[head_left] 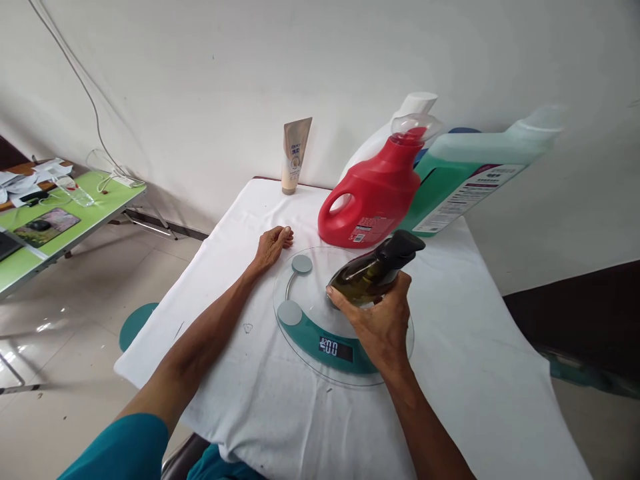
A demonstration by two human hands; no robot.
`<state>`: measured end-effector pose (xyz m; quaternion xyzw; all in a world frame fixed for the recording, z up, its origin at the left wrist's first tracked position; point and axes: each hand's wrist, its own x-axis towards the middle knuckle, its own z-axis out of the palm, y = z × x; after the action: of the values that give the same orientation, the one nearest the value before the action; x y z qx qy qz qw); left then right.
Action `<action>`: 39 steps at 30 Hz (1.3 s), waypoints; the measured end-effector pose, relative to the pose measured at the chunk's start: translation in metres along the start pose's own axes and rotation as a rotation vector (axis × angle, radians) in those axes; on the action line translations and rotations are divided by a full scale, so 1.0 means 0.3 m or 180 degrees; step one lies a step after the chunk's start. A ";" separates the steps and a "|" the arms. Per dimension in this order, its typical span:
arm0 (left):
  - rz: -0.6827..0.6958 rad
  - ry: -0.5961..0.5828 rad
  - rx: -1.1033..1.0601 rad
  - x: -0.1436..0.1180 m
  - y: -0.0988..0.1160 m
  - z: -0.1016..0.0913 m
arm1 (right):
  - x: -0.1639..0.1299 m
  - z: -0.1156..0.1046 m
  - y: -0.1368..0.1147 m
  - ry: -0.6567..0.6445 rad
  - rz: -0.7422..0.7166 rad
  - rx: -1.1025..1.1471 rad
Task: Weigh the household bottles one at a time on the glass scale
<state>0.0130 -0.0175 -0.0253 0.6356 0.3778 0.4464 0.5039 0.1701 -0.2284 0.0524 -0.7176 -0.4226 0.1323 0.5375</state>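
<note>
My right hand (383, 320) grips a dark olive-green bottle (373, 270) with a black cap, tilted over a round glass scale (300, 293) with a teal base. The scale's display (335, 349) is lit and shows digits. My left hand (273, 245) rests loosely curled on the white cloth just left of the scale, holding nothing.
Behind the scale stand a red detergent jug (373, 200), a green liquid jug (465, 180), a white bottle (395, 130) and a beige tube (294, 157) near the wall. The white-clothed table (240, 373) drops off at left; a green table (60, 223) with clutter stands far left.
</note>
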 end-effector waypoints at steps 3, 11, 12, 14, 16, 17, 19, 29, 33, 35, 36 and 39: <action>0.0069 -0.0100 0.0089 -0.006 0.009 0.002 | -0.010 0.021 0.023 0.0146 -0.0094 0.0058; 0.0055 -0.0252 0.0374 -0.052 0.064 0.000 | -0.025 -0.041 0.059 0.0168 -0.0642 0.0511; 0.0083 -0.0210 0.0488 -0.070 0.076 0.001 | -0.033 -0.068 0.067 0.0356 -0.0732 0.0609; 0.0151 -0.0079 0.0694 -0.114 0.099 0.004 | -0.063 -0.126 0.095 0.0899 -0.0747 0.0681; 0.0143 0.0083 0.0763 -0.164 0.116 0.008 | -0.108 -0.180 0.136 0.1229 -0.0597 0.0482; 0.0099 0.0176 0.0743 -0.187 0.120 0.010 | -0.136 -0.202 0.158 0.1173 -0.0531 0.0349; -0.0013 0.0357 0.0626 -0.226 0.121 0.014 | -0.196 -0.230 0.198 0.0858 -0.0504 0.0142; 0.0056 0.0296 0.0377 -0.251 0.110 0.045 | -0.345 -0.190 0.196 -0.0327 -0.1521 -0.0008; -0.0010 0.0314 0.0236 -0.248 0.098 0.032 | -0.350 -0.209 0.198 -0.0391 -0.1741 0.0025; -0.0039 0.0270 0.0184 -0.246 0.093 0.023 | -0.361 -0.215 0.204 -0.0599 -0.1860 0.0118; -0.0042 0.0256 0.0175 -0.245 0.091 0.019 | -0.366 -0.216 0.207 -0.0710 -0.1882 0.0163; 0.0014 0.0222 0.0188 -0.243 0.088 0.015 | -0.375 -0.212 0.212 -0.0952 -0.1852 0.0265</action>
<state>-0.0049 -0.0923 -0.0136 0.6351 0.4069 0.4580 0.4705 0.1722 -0.3587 -0.0090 -0.5168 -0.6784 0.0943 0.5136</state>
